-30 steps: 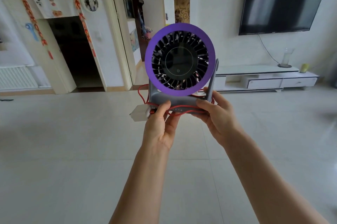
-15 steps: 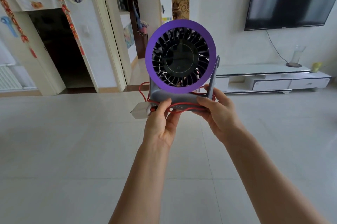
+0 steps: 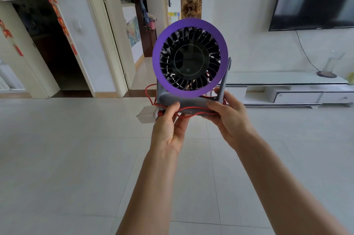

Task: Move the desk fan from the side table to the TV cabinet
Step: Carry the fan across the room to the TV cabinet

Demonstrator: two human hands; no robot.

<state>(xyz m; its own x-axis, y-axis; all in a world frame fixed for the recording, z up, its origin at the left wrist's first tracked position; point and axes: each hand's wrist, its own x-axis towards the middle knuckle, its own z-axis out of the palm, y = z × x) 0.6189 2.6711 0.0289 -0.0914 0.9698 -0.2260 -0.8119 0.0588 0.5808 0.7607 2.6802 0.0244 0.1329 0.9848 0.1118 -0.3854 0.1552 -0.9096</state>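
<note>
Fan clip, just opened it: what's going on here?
A person carries the desk fan in mid-air over the tiled floor, upright, dial facing the camera. The left hand and right hand both grip its grey base, red cord bundled around it. The TV cabinet is ahead to the right; the fan isn't there yet.

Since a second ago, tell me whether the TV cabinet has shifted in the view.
Yes. The TV cabinet sits farther right and looms larger behind the desk fan, which both hands hold; the camera has come closer.

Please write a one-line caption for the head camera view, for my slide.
Both hands, left hand and right hand, carry the purple desk fan upright across the room toward the TV cabinet.
</note>
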